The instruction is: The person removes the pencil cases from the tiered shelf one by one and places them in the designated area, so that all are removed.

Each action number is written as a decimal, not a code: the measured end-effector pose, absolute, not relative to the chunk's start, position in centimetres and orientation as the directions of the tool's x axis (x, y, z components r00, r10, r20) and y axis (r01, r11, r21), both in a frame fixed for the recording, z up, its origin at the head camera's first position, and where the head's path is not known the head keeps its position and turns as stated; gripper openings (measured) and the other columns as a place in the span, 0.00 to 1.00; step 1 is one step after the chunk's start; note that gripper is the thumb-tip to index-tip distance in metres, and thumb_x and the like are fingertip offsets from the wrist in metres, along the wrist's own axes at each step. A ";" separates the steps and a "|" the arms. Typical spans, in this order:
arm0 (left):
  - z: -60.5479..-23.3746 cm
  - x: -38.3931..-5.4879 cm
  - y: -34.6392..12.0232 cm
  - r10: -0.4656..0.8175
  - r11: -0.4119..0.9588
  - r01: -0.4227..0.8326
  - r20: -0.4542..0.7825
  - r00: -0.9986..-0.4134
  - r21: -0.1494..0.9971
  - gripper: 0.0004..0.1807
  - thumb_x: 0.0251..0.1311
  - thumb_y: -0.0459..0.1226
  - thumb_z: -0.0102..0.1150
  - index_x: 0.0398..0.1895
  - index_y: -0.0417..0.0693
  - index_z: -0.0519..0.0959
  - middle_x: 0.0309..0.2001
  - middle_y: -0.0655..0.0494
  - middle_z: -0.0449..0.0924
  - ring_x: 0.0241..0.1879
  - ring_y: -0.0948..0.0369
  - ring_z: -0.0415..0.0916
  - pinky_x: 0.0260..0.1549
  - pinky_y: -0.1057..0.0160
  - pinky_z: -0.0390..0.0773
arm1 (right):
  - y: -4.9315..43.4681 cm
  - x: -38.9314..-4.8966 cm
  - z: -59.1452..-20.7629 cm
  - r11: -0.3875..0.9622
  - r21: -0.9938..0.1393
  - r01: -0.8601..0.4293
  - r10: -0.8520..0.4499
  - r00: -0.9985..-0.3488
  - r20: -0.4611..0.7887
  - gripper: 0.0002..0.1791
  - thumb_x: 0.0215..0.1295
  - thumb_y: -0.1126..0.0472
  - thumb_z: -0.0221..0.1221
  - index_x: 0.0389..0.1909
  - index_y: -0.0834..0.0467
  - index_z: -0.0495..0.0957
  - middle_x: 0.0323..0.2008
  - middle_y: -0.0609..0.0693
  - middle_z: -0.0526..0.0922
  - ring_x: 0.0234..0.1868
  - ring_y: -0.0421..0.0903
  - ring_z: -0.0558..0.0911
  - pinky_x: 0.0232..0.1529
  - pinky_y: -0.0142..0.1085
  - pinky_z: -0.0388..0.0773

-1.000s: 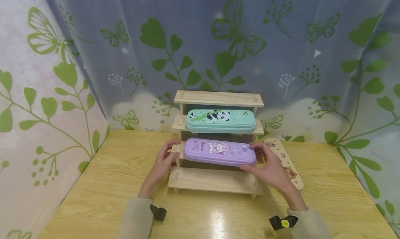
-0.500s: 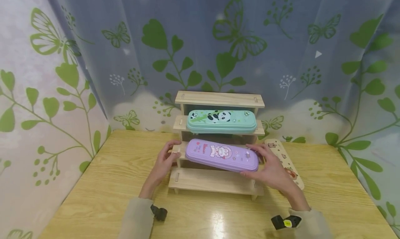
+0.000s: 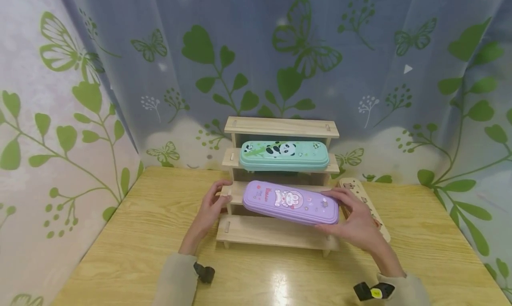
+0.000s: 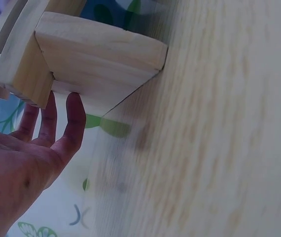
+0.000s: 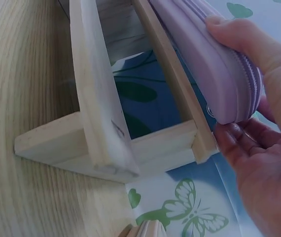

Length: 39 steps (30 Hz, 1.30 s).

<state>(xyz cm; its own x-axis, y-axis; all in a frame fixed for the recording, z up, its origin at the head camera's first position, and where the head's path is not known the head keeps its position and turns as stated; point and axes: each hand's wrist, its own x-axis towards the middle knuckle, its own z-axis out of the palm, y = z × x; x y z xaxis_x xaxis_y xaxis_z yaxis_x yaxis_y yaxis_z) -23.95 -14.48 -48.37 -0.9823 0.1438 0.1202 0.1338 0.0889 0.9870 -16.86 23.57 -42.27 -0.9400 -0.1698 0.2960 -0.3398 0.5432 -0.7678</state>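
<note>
A wooden stepped shelf (image 3: 272, 233) stands on the table. My left hand (image 3: 209, 206) grips the left end of its second step from the bottom; in the left wrist view the fingers (image 4: 74, 121) reach under the board. My right hand (image 3: 354, 217) holds the right end of a purple zippered pencil case (image 3: 290, 202) with a rabbit picture. The case slants over that same step, its right end nearer me and off the board. In the right wrist view the thumb lies by the zipper, with fingers beneath the case (image 5: 207, 64). A mint panda pencil case (image 3: 284, 155) lies one step higher.
A cream pencil case (image 3: 380, 223) with bear pictures lies on the table (image 3: 152, 235) right of the shelf, partly behind my right hand. A patterned curtain (image 3: 256, 52) hangs close behind the shelf and along both sides.
My right hand has drawn the purple pencil case to the right and toward me, and the case has turned so its right end sits lower. My left hand has stayed on the shelf.
</note>
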 end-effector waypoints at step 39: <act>-48.3 -23.8 -14.4 0.157 0.109 0.133 0.115 -0.981 0.985 0.22 0.71 0.36 0.52 0.67 0.53 0.69 0.68 0.43 0.64 0.50 0.54 0.75 0.44 0.57 0.82 | 33.3 -10.4 -42.5 0.556 -0.750 -0.359 0.058 -0.883 0.466 0.42 0.35 0.82 0.76 0.59 0.69 0.77 0.58 0.37 0.76 0.50 0.28 0.79 0.47 0.15 0.73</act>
<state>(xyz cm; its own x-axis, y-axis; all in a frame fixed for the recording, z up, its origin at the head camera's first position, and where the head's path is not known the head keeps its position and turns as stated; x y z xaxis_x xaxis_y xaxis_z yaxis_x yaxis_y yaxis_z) -23.80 -14.43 -48.27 -0.9808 0.1573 0.1152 0.1331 0.1088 0.9851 -10.40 33.30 -42.51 -0.8829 0.0581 0.4659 -0.3590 0.5561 -0.7496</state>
